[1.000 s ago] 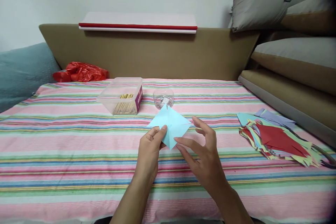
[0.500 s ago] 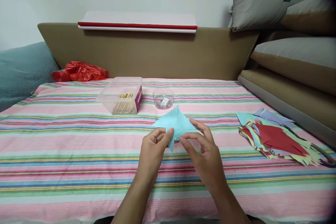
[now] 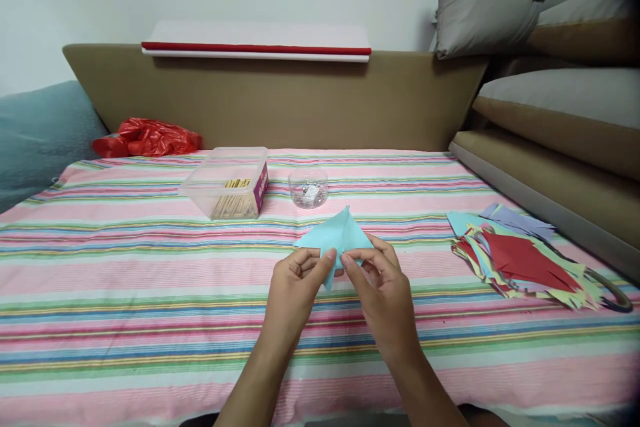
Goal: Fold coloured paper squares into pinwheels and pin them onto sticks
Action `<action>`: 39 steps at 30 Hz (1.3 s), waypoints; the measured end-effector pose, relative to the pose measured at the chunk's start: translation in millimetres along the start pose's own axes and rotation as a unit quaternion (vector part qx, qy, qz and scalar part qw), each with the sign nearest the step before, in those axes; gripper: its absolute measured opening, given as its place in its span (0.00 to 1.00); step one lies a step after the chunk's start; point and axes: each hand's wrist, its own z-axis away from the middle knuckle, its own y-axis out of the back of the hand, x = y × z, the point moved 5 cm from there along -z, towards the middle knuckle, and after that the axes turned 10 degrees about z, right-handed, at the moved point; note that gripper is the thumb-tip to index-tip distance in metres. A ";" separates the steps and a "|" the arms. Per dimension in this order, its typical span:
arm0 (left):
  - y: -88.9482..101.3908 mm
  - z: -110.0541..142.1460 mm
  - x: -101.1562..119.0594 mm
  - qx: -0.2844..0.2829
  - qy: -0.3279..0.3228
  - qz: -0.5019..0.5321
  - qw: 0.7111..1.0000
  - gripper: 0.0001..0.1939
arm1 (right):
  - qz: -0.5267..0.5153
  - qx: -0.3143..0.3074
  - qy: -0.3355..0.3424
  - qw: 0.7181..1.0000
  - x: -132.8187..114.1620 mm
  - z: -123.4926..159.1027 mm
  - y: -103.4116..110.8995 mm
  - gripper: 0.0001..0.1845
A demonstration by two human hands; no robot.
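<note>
A piece of light blue paper point(image 3: 333, 232), creased and with pointed corners, is held up above the striped cloth. My left hand point(image 3: 299, 280) pinches its lower left part, thumb on the near face. With thumb and forefinger together, my right hand point(image 3: 383, 283) grips the lower right part near the middle. One narrow paper tip hangs down between the hands. The far side of the paper and the fingers behind it are hidden.
Beyond the hands stand a clear plastic box point(image 3: 200, 192) of wooden sticks and a round clear tub point(image 3: 309, 190) with small shiny pieces. A pile of cut coloured paper point(image 3: 525, 257) lies right, partly covering scissors point(image 3: 617, 297). Cushions point(image 3: 550, 153) are stacked along the right.
My right hand has moved inward, its fingers now folded closer around the paper's right part. The paper's right side has bent back slightly. The whole view has shifted a little.
</note>
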 end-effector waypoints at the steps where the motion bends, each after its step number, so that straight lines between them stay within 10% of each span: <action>1: -0.1 0.0 -0.1 0.001 0.000 0.001 1.000 0.18 | -0.005 -0.001 -0.001 1.000 -1.1 0.4 -0.7 0.14; 17: -4.2 1.3 -3.1 0.013 -0.002 0.029 0.999 0.15 | 0.005 0.036 -0.018 0.999 -4.3 4.9 -4.8 0.13; 21: -2.3 1.9 1.3 -0.007 -0.022 -0.010 1.000 0.17 | -0.103 0.063 -0.023 0.992 -9.6 -0.2 3.3 0.35; 29: 0.1 -0.2 6.8 -0.101 -0.002 -0.071 0.992 0.17 | -0.127 -0.214 -0.109 0.962 -20.0 -7.8 18.9 0.22; 39: 3.6 0.5 5.9 -0.154 0.002 -0.171 0.973 0.16 | -0.051 -0.218 -0.111 0.968 -10.0 -5.6 13.5 0.17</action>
